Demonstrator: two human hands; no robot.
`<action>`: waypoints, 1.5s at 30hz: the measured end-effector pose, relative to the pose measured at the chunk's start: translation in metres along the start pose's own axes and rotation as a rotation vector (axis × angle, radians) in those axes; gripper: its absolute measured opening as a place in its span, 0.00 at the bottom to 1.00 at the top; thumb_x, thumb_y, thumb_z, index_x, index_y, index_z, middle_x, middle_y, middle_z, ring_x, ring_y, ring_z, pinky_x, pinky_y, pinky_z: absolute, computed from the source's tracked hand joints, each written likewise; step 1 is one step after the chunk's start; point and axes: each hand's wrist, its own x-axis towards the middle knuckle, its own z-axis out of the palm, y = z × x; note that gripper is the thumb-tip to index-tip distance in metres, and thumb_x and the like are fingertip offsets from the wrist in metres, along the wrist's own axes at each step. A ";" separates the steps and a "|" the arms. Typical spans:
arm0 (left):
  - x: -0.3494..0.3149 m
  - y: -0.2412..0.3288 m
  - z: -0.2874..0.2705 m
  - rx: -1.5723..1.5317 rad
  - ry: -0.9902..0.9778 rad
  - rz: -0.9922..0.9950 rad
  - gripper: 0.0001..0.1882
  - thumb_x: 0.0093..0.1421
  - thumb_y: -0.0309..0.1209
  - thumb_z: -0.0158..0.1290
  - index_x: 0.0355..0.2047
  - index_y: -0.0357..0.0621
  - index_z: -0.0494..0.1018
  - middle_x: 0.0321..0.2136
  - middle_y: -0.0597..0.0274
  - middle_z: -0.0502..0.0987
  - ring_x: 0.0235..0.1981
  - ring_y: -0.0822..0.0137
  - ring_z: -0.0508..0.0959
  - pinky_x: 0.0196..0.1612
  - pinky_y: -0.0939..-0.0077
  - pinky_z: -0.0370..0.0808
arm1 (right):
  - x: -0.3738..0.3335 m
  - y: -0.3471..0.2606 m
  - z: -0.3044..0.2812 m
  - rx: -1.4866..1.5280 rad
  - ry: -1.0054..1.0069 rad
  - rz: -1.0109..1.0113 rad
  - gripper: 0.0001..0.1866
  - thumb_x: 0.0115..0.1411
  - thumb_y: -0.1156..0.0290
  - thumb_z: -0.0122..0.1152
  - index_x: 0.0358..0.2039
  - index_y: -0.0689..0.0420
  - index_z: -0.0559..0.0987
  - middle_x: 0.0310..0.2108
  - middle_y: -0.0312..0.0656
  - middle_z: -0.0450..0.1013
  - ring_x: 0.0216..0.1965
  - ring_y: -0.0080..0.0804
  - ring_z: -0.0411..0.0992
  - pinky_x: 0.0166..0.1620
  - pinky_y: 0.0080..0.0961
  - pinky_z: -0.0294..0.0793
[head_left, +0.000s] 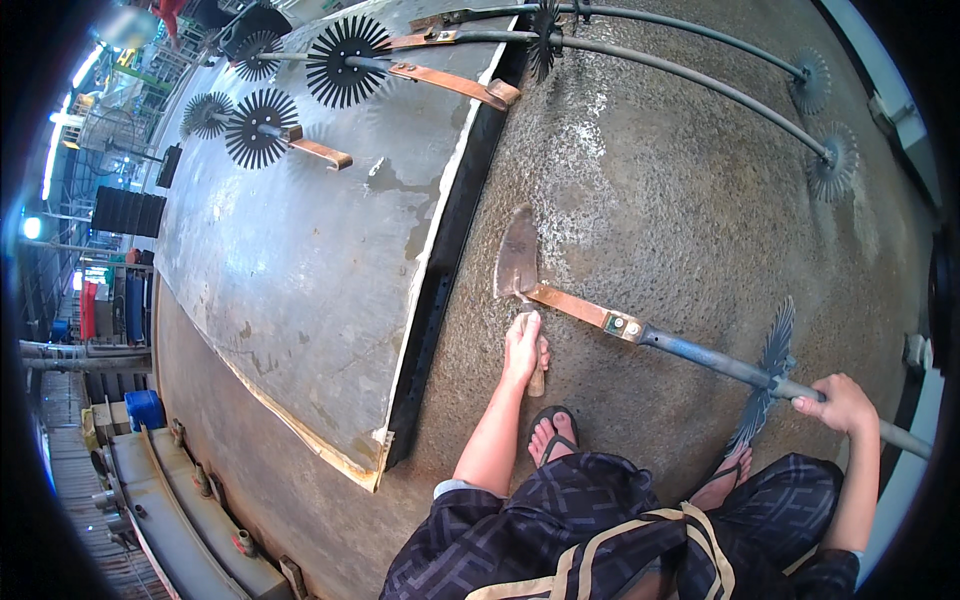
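Note:
My left hand [522, 347] is closed around the wooden handle of a trowel [517, 255], its worn, pointed blade turned away from me. The trowel's neck meets or overlaps the end of a flat copper strip [572, 303]; I cannot tell whether they touch. That strip is bolted to a long grey metal rod [710, 360], which slants down to the right. My right hand [838, 404] grips the rod beyond a dark slotted disc [768, 360] mounted on it. Both feet, in flip-flops, stand close to the disc and the trowel handle.
Similar rods [680, 65] with slotted discs [349, 62] and copper strips lie across the far side. A grey metal sheet [310, 250] with a ragged pale edge covers the left. A rusty metal frame [190, 510] and a blue container [144, 411] stand at lower left.

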 end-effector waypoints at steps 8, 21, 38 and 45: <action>-0.005 0.002 0.001 0.085 -0.021 -0.005 0.13 0.66 0.44 0.44 0.33 0.49 0.62 0.12 0.66 0.64 0.08 0.73 0.63 0.10 0.78 0.61 | 0.000 0.002 0.001 -0.023 0.002 -0.015 0.35 0.43 0.32 0.58 0.24 0.57 0.82 0.17 0.52 0.71 0.27 0.50 0.74 0.35 0.42 0.72; -0.007 0.001 0.000 0.153 -0.020 0.024 0.14 0.65 0.45 0.45 0.33 0.48 0.63 0.12 0.67 0.64 0.08 0.74 0.64 0.10 0.78 0.61 | -0.001 -0.001 0.000 -0.035 -0.001 -0.021 0.34 0.44 0.33 0.59 0.23 0.58 0.81 0.17 0.51 0.71 0.26 0.50 0.74 0.34 0.42 0.71; -0.006 -0.003 0.000 0.159 -0.033 0.033 0.14 0.65 0.45 0.45 0.32 0.48 0.62 0.12 0.67 0.64 0.07 0.74 0.63 0.10 0.79 0.61 | -0.002 0.000 -0.001 -0.056 0.019 -0.025 0.32 0.45 0.36 0.60 0.23 0.58 0.81 0.18 0.52 0.72 0.28 0.51 0.74 0.36 0.43 0.72; -0.010 -0.005 0.001 0.252 -0.057 0.088 0.14 0.65 0.44 0.45 0.31 0.47 0.62 0.12 0.68 0.64 0.08 0.74 0.63 0.10 0.78 0.61 | -0.001 0.002 0.001 -0.052 0.013 -0.034 0.31 0.46 0.37 0.60 0.26 0.57 0.82 0.19 0.51 0.73 0.28 0.50 0.74 0.36 0.42 0.72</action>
